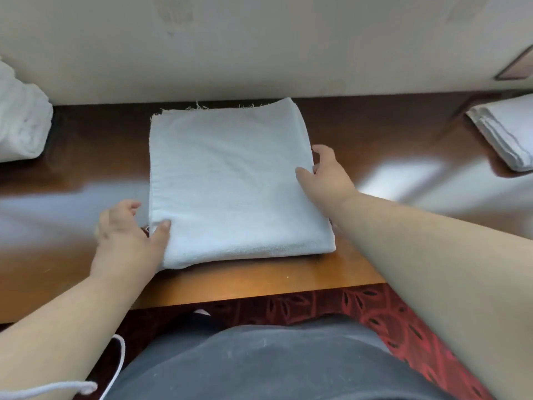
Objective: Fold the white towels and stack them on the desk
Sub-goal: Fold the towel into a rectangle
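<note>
White folded towel (230, 186) is lying mid-frame on the desk (86, 157) while we are pinching its edges, left hand (127, 235) lower left, right hand (326, 174) at right. We are judging it best to be lifting level, keeping the layers squared for the stack (507, 131) at upper right.

white folded cotton towel (233, 183): flat square at desk centre, frayed far edge, fold along near edge | stack of folded white towels (507, 131): far right, flat, cut by frame | rumpled white towel heap (20, 125): far left, unfolded | glossy brown wooden desk (375, 145): beneath all
</note>
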